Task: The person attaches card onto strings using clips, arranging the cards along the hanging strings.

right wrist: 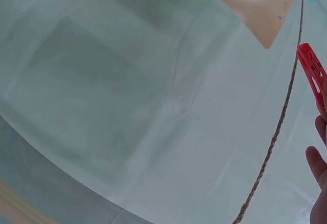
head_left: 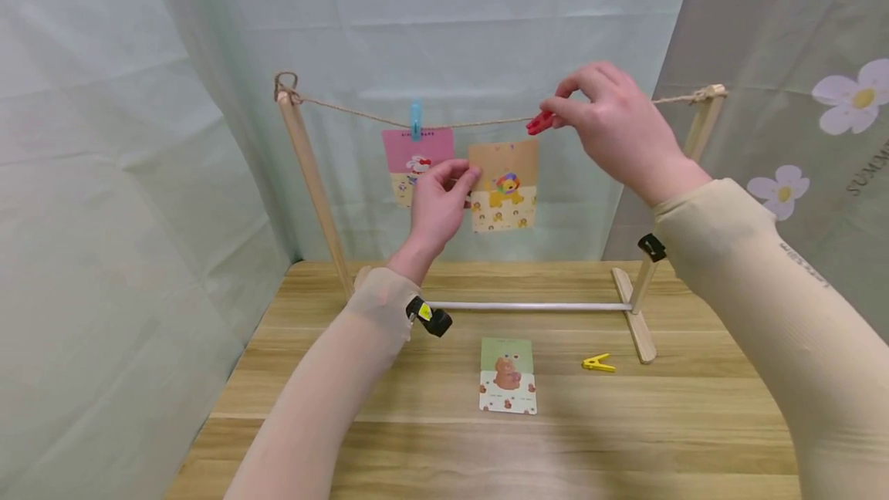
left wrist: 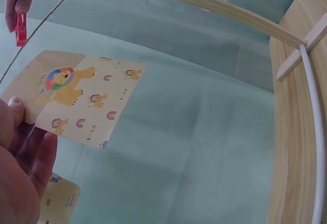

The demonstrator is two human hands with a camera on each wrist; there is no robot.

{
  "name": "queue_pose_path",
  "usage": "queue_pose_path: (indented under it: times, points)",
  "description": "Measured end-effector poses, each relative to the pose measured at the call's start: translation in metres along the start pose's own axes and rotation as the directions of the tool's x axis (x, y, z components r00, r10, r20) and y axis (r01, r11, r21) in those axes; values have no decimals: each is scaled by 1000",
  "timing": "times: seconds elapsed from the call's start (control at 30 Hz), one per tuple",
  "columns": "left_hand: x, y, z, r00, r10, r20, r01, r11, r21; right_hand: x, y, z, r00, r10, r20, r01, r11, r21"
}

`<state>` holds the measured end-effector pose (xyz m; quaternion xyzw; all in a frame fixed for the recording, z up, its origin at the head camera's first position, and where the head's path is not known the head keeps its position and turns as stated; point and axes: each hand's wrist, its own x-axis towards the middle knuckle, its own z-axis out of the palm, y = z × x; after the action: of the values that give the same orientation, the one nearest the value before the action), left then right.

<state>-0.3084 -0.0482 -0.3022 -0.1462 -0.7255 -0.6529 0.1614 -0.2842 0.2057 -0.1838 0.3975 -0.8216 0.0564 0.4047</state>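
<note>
My left hand (head_left: 441, 203) pinches the left edge of a lion card (head_left: 503, 187) between thumb and fingers, just below the twine line (head_left: 486, 123). In the left wrist view the lion card (left wrist: 84, 94) shows an orange-tan upper band and a cream patterned lower part. My right hand (head_left: 611, 118) pinches a red clothespin (head_left: 540, 123) at the twine, up and right of the card's top corner. The red clothespin (right wrist: 312, 71) is beside the twine in the right wrist view. A pink-and-cream rabbit card (head_left: 417, 153) hangs from the twine by a blue clothespin (head_left: 416, 120).
Wooden posts (head_left: 316, 191) hold up the twine at both ends, joined low by a white rod (head_left: 528, 306). A green-and-white bear card (head_left: 508, 376) lies on the wooden table (head_left: 417, 438), and a yellow clothespin (head_left: 597, 363) lies to its right. Pale cloth hangs behind.
</note>
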Motion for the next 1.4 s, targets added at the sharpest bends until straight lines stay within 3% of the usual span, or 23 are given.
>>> queue_pose_path:
  times: [0.73, 1.4]
  points:
    - [6, 6, 2, 1000, 27, -2, -27, 999, 47, 15, -3, -1, 999, 37, 6, -36, 999, -31]
    - [7, 7, 6, 1000, 3, -13, -2, 999, 49, 21, -1, 0, 998, 36, 45, -34, 998, -43]
